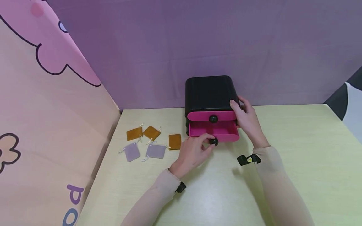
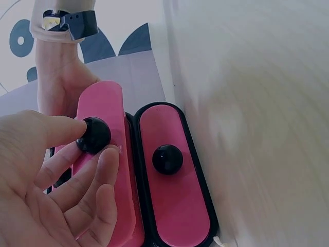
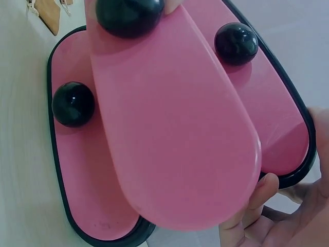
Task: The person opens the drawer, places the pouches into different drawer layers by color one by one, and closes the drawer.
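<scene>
A small black cabinet (image 1: 212, 92) with pink drawer fronts stands against the back wall. Its middle drawer (image 1: 223, 138) is pulled out, and the inside that shows is bare. My left hand (image 1: 193, 153) pinches that drawer's round black knob (image 2: 94, 136) between thumb and fingers. My right hand (image 1: 249, 122) grips the cabinet's right side, its thumb on the top edge. The top drawer (image 3: 282, 118) and the bottom drawer (image 2: 177, 206) are closed, each with a black knob of its own.
Left of the cabinet lie small drawstring pouches: a brown pouch (image 1: 174, 142) nearest it, two more brown ones farther left, and two grey-purple pouches, such as the flat one (image 1: 156, 151), in front. A purple cloth wall (image 1: 158, 62) rises behind the table (image 1: 215, 194).
</scene>
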`<state>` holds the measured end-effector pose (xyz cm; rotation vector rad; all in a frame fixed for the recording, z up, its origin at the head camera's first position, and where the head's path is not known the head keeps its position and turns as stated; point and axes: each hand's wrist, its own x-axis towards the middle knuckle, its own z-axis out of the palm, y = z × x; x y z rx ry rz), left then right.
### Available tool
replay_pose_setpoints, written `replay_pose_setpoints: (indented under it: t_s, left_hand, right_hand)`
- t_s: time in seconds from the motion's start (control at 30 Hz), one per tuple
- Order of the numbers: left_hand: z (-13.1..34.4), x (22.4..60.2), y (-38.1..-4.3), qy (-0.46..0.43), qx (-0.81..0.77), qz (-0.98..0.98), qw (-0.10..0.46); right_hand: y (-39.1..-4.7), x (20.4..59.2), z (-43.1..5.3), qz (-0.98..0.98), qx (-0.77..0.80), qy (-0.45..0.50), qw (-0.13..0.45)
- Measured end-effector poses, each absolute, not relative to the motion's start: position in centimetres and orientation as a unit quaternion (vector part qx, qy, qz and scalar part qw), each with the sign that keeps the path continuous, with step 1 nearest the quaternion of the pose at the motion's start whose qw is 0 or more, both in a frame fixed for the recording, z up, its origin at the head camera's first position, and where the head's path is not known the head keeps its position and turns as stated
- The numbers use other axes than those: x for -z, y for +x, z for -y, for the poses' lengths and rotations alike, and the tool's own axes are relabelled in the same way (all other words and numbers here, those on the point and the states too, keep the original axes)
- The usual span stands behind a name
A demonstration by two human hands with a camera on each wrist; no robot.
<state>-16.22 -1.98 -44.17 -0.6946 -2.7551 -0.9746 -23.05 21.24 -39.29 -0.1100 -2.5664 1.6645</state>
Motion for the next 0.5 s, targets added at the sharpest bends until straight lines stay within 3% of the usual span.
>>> replay_pose_setpoints:
  t_s: [0.5]
  left_hand:
    - [2.1,44.1,-14.6,-0.249,0.29,0.92,0.082]
  right_hand:
    - [-23.1,39.5,-21.2,0.838,-0.543,-0.038,0.046]
